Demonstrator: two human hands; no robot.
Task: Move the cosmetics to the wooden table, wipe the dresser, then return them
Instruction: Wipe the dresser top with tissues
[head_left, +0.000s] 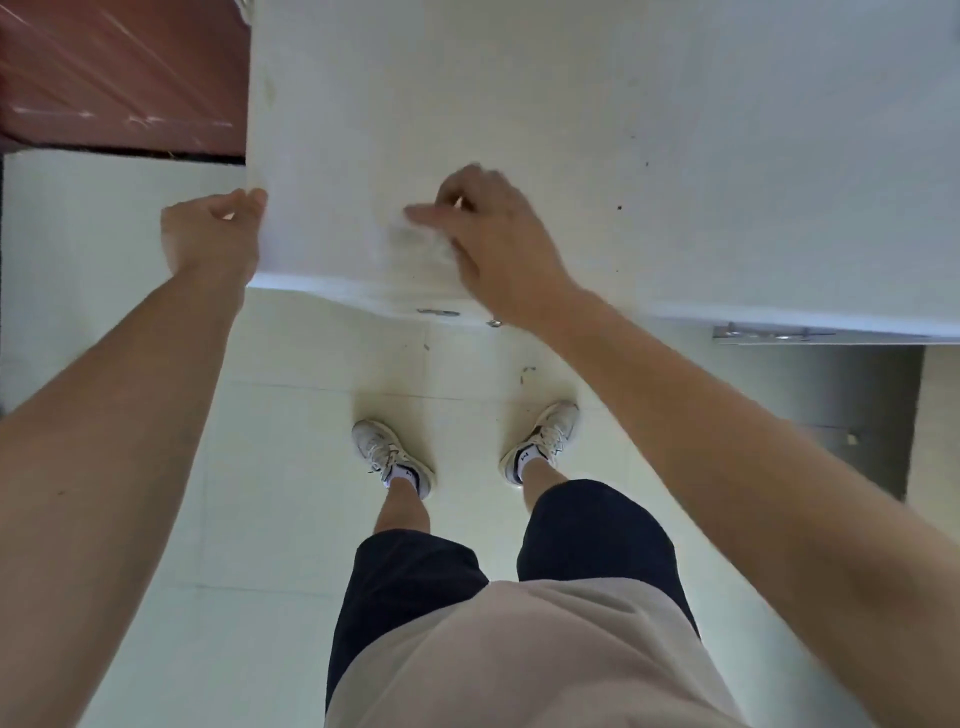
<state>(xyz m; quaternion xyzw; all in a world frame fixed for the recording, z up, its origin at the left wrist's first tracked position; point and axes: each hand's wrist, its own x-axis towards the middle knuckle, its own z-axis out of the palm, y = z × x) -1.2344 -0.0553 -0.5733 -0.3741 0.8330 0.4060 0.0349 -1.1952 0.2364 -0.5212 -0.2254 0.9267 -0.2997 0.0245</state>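
Right grip (483, 228) pressing wipe (423, 236), dresser (623, 130)

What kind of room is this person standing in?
Probably a bedroom or another room at home. There is a white dresser that the right hand is wiping with a tissue, a reddish wooden table beside it, and a pale tiled floor.
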